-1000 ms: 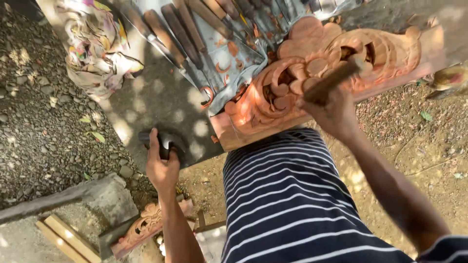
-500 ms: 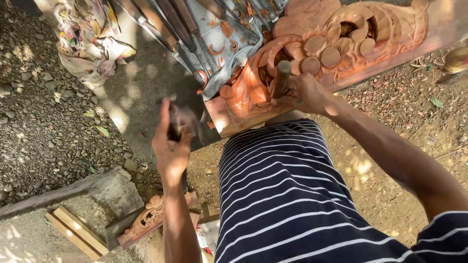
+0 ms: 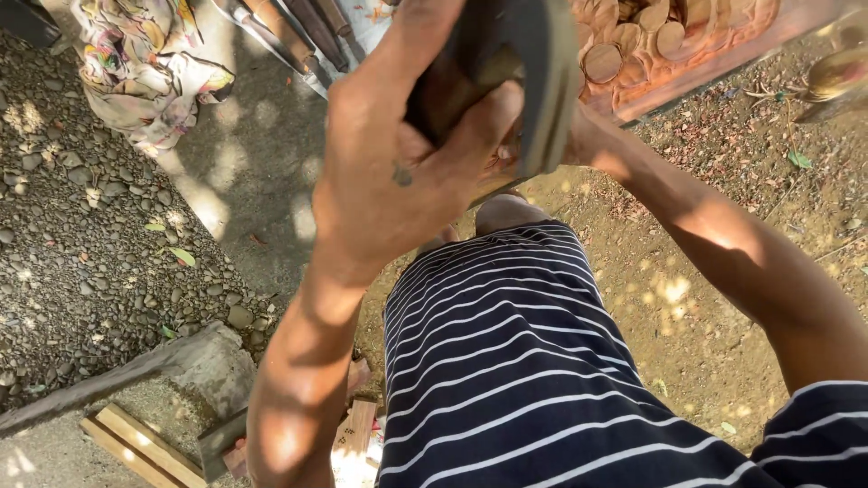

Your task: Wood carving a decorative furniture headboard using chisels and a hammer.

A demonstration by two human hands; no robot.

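Raised since the earlier frame: left hand (image 3: pixel 407 172), now lifted close to the camera and filling the upper middle of the view, where half a second ago it sat lower, beside the edge of the slab. Closed around a dark mallet (image 3: pixel 533 81) — fingers wrapped over the handle, thumb pressed along its near side, broad dark head standing just right of the grip. Right hand largely hidden behind the mallet head; only the right forearm (image 3: pixel 723 253) visible, running from the lower right up to the grip, so state of that hand not to be told. Beyond the grip, at the top right: carved reddish wood panel (image 3: pixel 669 36) with round relief forms, partly covered by the mallet. Up and left of the grip: row of chisels (image 3: pixel 298 36) with wooden handles lying on a patterned cloth (image 3: pixel 145 72) over a grey concrete slab (image 3: pixel 253 172). Below the grip: dark shirt with white stripes (image 3: pixel 506 361). Far left of the grip — gravel (image 3: pixel 81 244); right of it, bare earth with scattered dry leaves. Lower left, well below the grip: pale wood offcuts (image 3: pixel 136 443) beside a concrete edge.
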